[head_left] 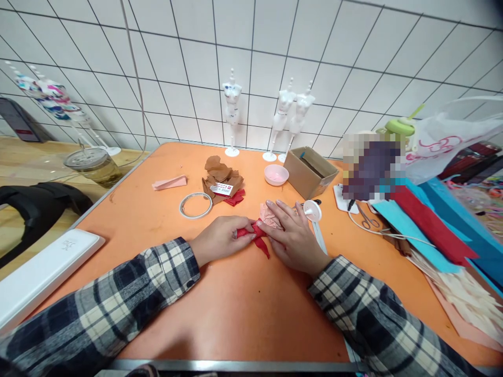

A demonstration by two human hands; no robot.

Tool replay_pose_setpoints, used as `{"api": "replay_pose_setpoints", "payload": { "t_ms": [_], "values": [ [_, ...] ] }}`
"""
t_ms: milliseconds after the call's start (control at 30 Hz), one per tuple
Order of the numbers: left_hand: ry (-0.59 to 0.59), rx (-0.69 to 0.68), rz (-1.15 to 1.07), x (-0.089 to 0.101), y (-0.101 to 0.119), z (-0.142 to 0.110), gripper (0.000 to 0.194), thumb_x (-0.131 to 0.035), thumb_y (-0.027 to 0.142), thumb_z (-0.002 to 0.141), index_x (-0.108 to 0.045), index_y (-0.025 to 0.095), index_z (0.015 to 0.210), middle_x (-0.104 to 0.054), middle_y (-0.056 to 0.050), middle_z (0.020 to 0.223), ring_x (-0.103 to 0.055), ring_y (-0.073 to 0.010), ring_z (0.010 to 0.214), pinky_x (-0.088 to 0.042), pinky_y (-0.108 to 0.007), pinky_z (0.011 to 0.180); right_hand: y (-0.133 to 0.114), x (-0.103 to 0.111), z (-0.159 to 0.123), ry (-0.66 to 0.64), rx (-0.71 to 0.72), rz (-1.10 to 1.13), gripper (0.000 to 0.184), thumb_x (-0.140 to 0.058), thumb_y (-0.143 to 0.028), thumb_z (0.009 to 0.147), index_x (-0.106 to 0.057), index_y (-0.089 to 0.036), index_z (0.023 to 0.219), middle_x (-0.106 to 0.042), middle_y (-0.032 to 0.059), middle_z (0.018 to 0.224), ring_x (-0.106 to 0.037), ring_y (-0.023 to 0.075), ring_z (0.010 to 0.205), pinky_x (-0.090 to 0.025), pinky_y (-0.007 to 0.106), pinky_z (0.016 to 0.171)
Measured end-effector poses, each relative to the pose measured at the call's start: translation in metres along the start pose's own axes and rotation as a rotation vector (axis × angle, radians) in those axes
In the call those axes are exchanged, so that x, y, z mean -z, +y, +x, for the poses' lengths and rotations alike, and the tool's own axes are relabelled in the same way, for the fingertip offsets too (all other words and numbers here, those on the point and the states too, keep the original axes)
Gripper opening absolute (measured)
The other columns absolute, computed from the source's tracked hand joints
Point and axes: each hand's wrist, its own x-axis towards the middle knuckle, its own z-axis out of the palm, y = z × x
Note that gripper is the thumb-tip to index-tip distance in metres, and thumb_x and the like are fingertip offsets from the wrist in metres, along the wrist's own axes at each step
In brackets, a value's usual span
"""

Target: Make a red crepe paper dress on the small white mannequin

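A small mannequin lies on its side between my hands, with red crepe paper (244,230) around its upper part and gathered pink crepe paper (271,217) below. Its round white base (313,210) sticks out on the right. My left hand (222,238) is closed on the red-covered upper part, thumb and fingers near the waist. My right hand (293,235) lies over the pink part, its fingers stretched across it and its thumb pressed to the red paper at the waist. A loose red end (262,247) hangs toward me. The mannequin's middle is hidden under my fingers.
Beyond my hands are a tape roll (195,215), brown crumpled paper (220,173), a pink bowl (276,175) and a cardboard box (312,173). White mannequins (232,99) stand along the wall. Scissors (368,220) and coloured paper (432,225) lie right; a white device (58,267) lies left.
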Motion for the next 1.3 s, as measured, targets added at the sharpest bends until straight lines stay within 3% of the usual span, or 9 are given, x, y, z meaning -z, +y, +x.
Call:
{"api": "replay_pose_setpoints", "payload": {
  "t_ms": [100,267,433,667,833,1133,1300],
  "values": [
    [-0.021,0.009,0.013,-0.0001,-0.0007,0.0005,0.02,-0.056,0.033,0.091,-0.069,0.019,0.086,-0.079,-0.005,0.093,-0.07,-0.0147,0.075,-0.05,-0.024,0.069,0.0003,0.0006,0.0003,0.001,0.009,0.001,0.042,-0.056,-0.02,0.091,-0.062,-0.031,0.13,-0.039,0.0102,0.158,-0.034,0.0326,0.145,-0.02,0.067,0.114],
    [-0.025,0.033,0.044,0.0023,0.0002,-0.0005,0.025,-0.059,0.034,0.089,-0.065,0.022,0.11,-0.077,-0.003,0.101,-0.072,-0.0175,0.085,-0.051,-0.025,0.072,0.0006,0.0022,0.0009,-0.004,0.016,-0.013,0.043,-0.057,-0.02,0.09,-0.061,-0.031,0.131,-0.039,0.0104,0.157,-0.037,0.0324,0.143,-0.02,0.067,0.114],
    [-0.034,0.001,0.066,0.0025,0.0024,-0.0007,0.025,-0.059,0.031,0.089,-0.067,0.024,0.112,-0.078,-0.001,0.097,-0.071,-0.0149,0.075,-0.049,-0.023,0.069,0.0025,0.0015,-0.0002,0.004,0.027,0.004,0.043,-0.057,-0.018,0.088,-0.063,-0.03,0.129,-0.039,0.0103,0.158,-0.035,0.0327,0.144,-0.022,0.067,0.114],
    [-0.042,0.01,0.092,0.0022,-0.0019,-0.0003,0.025,-0.058,0.037,0.09,-0.063,0.022,0.11,-0.077,-0.002,0.1,-0.072,-0.0172,0.082,-0.05,-0.024,0.071,0.0017,0.0039,0.0008,0.005,0.039,0.003,0.042,-0.058,-0.018,0.088,-0.064,-0.03,0.128,-0.04,0.0101,0.157,-0.036,0.0333,0.143,-0.022,0.066,0.114],
    [-0.037,-0.067,0.104,0.0005,-0.005,-0.0021,0.028,-0.057,0.032,0.092,-0.065,0.025,0.118,-0.078,-0.001,0.102,-0.073,-0.016,0.083,-0.051,-0.024,0.073,0.0011,0.0027,0.0009,0.01,0.027,0.021,0.043,-0.057,-0.015,0.087,-0.064,-0.03,0.126,-0.039,0.0103,0.157,-0.035,0.0324,0.144,-0.023,0.066,0.114],
    [-0.041,-0.137,0.111,-0.0003,-0.0046,-0.0006,0.025,-0.054,0.03,0.094,-0.07,0.019,0.109,-0.078,-0.006,0.102,-0.072,-0.016,0.083,-0.051,-0.023,0.073,-0.0033,0.0072,0.0026,-0.002,0.045,-0.004,0.038,-0.057,-0.019,0.089,-0.065,-0.027,0.125,-0.043,0.0114,0.155,-0.036,0.0321,0.144,-0.021,0.066,0.115],
    [-0.048,-0.133,0.122,0.0017,-0.0032,0.0018,0.022,-0.054,0.03,0.094,-0.07,0.018,0.102,-0.077,-0.006,0.099,-0.071,-0.016,0.081,-0.05,-0.024,0.072,-0.004,0.0078,0.002,0.016,-0.001,0.008,0.039,-0.058,-0.022,0.09,-0.064,-0.032,0.127,-0.042,0.0097,0.155,-0.035,0.0323,0.144,-0.021,0.066,0.114]
  ]
}}
